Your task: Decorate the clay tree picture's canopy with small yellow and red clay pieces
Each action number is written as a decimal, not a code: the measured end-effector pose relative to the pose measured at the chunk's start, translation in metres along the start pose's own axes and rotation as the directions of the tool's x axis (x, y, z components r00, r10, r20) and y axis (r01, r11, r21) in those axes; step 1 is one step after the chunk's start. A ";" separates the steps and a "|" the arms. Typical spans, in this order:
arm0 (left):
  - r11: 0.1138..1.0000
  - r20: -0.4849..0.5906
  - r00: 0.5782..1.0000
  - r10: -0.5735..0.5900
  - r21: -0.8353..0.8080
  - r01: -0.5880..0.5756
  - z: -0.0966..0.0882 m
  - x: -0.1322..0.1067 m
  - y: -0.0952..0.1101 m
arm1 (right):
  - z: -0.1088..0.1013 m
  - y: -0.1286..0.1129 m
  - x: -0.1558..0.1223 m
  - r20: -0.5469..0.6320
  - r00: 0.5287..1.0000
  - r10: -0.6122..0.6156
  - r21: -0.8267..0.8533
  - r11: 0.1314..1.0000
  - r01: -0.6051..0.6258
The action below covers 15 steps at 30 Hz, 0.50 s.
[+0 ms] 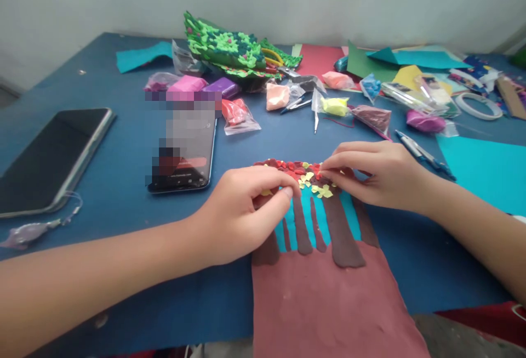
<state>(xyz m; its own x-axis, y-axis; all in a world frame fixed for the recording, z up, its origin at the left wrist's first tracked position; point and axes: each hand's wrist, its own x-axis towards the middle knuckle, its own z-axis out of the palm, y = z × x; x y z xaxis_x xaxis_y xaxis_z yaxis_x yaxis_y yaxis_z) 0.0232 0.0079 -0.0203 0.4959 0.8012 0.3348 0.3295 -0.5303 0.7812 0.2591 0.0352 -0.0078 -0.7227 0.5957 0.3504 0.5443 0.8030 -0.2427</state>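
Observation:
A clay picture [329, 297] lies on the blue table in front of me: reddish-brown ground, dark brown tree trunks [341, 232] on turquoise, and small red and yellow leaf bits [308, 174] along its top. My left hand [242, 212] rests on the picture's upper left, fingers curled, thumb and forefinger pinched on a tiny yellow clay bit. My right hand [378, 174] reaches in from the right, its fingertips pressing on the leaf bits at the top edge.
Two phones lie at the left, a dark one [49, 155] and one nearer the picture [184, 152]. Bags of coloured clay [236, 114], a green clay tree model [226, 48], scissors, coloured paper sheets [485, 169], a pen [423, 152] and a tape roll [479, 106] crowd the table's back and right.

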 end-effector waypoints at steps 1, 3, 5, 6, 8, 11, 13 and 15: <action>1.000 0.006 1.000 -0.004 0.010 0.004 -0.001 0.001 0.000 | 0.000 0.000 -0.001 0.012 1.000 0.008 0.008 1.000 -0.008; 0.999 0.027 0.999 -0.019 0.038 0.018 -0.002 0.002 0.001 | 0.001 0.001 -0.001 0.021 1.000 0.016 0.017 1.000 -0.017; 0.997 0.042 0.998 -0.040 0.069 0.037 -0.002 0.002 0.002 | 0.001 0.003 -0.002 0.029 0.999 0.019 0.027 0.999 -0.020; 0.996 0.044 0.998 -0.049 0.079 0.046 -0.002 0.002 0.002 | 0.001 0.003 -0.002 0.034 0.999 0.020 0.032 0.999 -0.021; 0.994 0.045 0.997 -0.065 0.087 0.061 -0.002 0.002 0.002 | 0.001 0.005 -0.003 0.042 0.999 0.020 0.045 0.999 -0.022; 0.994 0.047 0.996 -0.074 0.084 0.070 -0.001 0.001 0.001 | 0.001 0.005 -0.003 0.047 0.999 0.020 0.059 0.998 -0.022; 0.994 0.045 0.996 -0.071 0.081 0.068 -0.001 0.000 0.000 | 0.000 0.005 -0.003 0.054 0.998 0.023 0.064 0.998 -0.026; 0.995 0.045 0.997 -0.069 0.077 0.066 -0.002 0.000 0.001 | -0.001 0.003 -0.003 0.068 0.997 0.028 0.071 0.997 -0.033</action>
<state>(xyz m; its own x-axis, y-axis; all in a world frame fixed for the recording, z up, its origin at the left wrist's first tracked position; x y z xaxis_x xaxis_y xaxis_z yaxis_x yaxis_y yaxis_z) 0.0221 0.0080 -0.0191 0.5079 0.8226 0.2556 0.4222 -0.4963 0.7586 0.2637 0.0358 -0.0090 -0.7343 0.6178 0.2812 0.5364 0.7820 -0.3175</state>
